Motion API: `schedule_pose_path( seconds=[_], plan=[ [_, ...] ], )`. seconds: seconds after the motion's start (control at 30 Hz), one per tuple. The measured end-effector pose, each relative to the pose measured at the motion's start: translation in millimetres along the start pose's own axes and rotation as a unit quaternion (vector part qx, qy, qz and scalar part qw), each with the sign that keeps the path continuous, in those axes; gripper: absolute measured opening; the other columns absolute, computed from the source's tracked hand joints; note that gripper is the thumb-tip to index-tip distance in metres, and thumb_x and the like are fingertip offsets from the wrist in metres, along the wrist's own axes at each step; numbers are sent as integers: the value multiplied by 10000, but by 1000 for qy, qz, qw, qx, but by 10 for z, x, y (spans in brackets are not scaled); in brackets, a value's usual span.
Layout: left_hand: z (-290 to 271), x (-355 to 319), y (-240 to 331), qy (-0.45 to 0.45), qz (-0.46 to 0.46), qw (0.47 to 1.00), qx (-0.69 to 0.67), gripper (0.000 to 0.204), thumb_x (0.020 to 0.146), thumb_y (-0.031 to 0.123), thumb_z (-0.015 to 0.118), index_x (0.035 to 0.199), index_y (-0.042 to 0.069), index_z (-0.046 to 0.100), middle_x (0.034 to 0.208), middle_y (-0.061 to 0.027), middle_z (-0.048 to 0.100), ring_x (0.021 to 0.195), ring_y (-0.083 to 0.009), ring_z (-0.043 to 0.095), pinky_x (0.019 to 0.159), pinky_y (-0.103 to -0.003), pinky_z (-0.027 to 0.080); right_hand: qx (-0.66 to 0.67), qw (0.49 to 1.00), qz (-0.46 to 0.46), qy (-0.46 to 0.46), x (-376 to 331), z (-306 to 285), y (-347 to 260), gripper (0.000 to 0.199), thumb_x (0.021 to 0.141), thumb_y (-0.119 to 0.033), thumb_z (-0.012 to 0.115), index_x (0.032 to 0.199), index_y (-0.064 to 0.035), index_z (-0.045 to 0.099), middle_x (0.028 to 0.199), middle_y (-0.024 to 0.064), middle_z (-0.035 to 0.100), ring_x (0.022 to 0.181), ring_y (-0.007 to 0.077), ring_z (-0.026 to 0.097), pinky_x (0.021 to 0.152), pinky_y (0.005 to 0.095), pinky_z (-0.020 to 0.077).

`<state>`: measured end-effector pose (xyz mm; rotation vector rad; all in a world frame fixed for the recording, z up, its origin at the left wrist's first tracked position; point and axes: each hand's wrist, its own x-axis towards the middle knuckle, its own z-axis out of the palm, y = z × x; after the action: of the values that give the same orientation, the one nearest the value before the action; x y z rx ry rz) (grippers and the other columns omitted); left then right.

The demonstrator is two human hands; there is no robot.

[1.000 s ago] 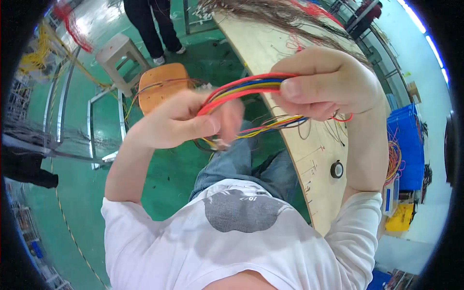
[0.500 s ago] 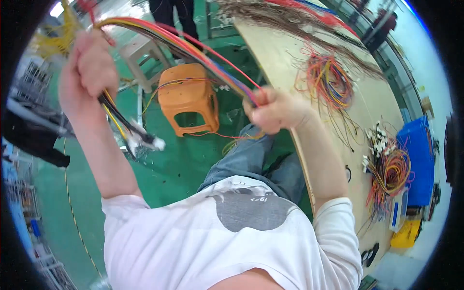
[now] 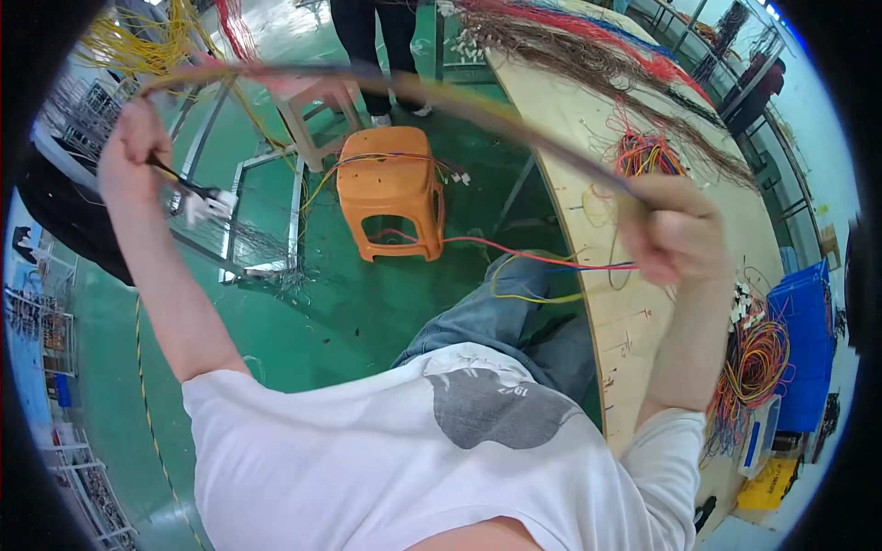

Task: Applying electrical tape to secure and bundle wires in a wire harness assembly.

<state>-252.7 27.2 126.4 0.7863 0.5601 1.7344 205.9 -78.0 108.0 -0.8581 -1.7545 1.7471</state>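
Between the left hand point(image 3: 138, 142) and right hand point(image 3: 675, 225), a wire bundle point(image 3: 496, 115) arches, kinda blurry. Both are clenched around it.

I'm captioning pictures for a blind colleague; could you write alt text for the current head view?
A motion-blurred bundle of coloured wires arcs between the left hand and the right hand, both gripping it. An orange plastic stool stands on a green floor; at right, a wooden worktable bears more wires.

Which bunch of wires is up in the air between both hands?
The long, blurry bundle arching from left hand to right hand. The coil by the blue bin lies on the table; other wires cross the orange stool.
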Motion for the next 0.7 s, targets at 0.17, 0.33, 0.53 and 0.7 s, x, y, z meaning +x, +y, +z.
schedule_pose_path(
  seconds=[0.17, 0.33, 0.53, 0.7],
  plan=[
    [-407, 669, 738, -96, -17, 992, -74, 191, 824, 26, 348, 638, 61, 321, 562, 13, 256, 413, -65, 240, 357, -192, 195, -16, 980, 187, 63, -157, -343, 32, 282, 819, -231, 468, 608, -45, 448, 461, -39, 359, 362, 18, 275, 318, 183, 183],
    [-888, 909, 466, -31, -33, 998, -34, 152, 815, 20, 364, 666, 51, 360, 553, 12, 266, 422, -72, 272, 364, -189, 230, -63, 974, 191, 100, -326, -464, 282, 254, 830, -183, 458, 616, -48, 440, 479, -49, 336, 396, 19, 281, 347, 177, 199],
    [-753, 792, -204, 208, 68, 969, 112, 212, 852, 151, 413, 657, 67, 399, 516, 22, 277, 404, -80, 243, 366, -213, 168, -65, 949, 266, 159, -300, -685, 605, 194, 821, -164, 463, 714, -20, 537, 527, -3, 414, 436, 69, 363, 398, 212, 285],
    [472, 105, -1173, -167, -43, 884, 434, 210, 852, 233, 420, 736, 76, 499, 656, -30, 574, 488, -47, 380, 432, -195, 283, -370, 908, 189, 48, 282, -293, 510, 160, 777, -130, 468, 739, -11, 568, 644, 69, 539, 628, 137, 517, 583, 259, 404]
  ],
)
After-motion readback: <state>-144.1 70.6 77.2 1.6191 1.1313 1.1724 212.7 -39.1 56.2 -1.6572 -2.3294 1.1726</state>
